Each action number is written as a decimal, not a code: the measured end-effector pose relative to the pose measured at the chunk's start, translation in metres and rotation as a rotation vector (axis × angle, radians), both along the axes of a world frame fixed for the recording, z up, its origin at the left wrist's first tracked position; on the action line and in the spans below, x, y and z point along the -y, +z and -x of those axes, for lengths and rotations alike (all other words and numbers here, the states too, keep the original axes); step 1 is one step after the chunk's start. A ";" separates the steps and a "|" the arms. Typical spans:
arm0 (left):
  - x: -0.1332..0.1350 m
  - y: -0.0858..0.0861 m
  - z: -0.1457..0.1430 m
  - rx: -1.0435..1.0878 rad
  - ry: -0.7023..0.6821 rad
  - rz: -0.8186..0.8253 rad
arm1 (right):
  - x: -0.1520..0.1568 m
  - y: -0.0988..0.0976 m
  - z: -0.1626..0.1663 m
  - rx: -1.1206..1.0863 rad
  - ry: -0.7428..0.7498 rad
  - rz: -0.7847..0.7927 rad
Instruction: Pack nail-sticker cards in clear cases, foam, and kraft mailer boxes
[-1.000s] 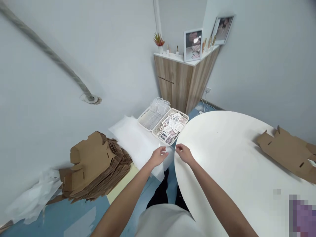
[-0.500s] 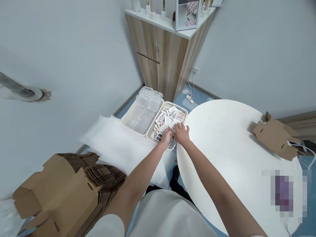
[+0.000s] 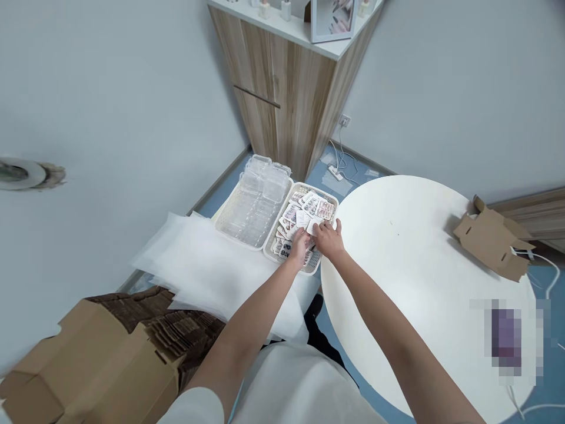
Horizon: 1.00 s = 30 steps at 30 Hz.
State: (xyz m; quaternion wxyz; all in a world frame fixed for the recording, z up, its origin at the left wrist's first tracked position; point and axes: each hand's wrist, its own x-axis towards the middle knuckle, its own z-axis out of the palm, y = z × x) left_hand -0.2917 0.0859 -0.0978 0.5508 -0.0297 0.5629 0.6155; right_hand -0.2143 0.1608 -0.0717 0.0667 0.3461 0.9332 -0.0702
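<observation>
A white basket (image 3: 325,259) holds a loose pile of white cards (image 3: 302,219), many carrying rows of small coloured pieces that look like false nails. Over its near end, my left hand (image 3: 299,248) has its fingers curled in among the cards; what lies between them is hidden. My right hand (image 3: 329,238) meets it from the right, fingers bent at the edge of a white card (image 3: 313,226) and thumb side tucked out of sight. Left of this basket stands a second white basket (image 3: 241,240) with clear plastic boxes (image 3: 270,179) in it.
White translucent sheets (image 3: 207,265) lie in front of the baskets, beside stacked flat brown cartons (image 3: 101,365). A round white table (image 3: 424,247) stands at my right, bearing a folded cardboard box (image 3: 489,238) and a blurred-out item. Behind are a wooden cabinet (image 3: 282,76) and a power strip (image 3: 335,172).
The view has shifted slightly, with the cabinet sitting higher in it. Both hands stay close together over the cards; the right fingers are bent more.
</observation>
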 end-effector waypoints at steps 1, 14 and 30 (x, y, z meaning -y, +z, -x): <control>0.003 0.001 0.002 -0.012 -0.004 0.005 | 0.004 0.001 0.001 -0.009 0.004 0.007; 0.083 0.038 0.013 -0.275 -0.013 0.008 | 0.085 0.029 0.004 -0.866 -0.430 0.795; 0.114 0.065 0.000 -0.426 -0.254 -0.202 | 0.109 0.057 -0.060 -0.994 -0.477 1.087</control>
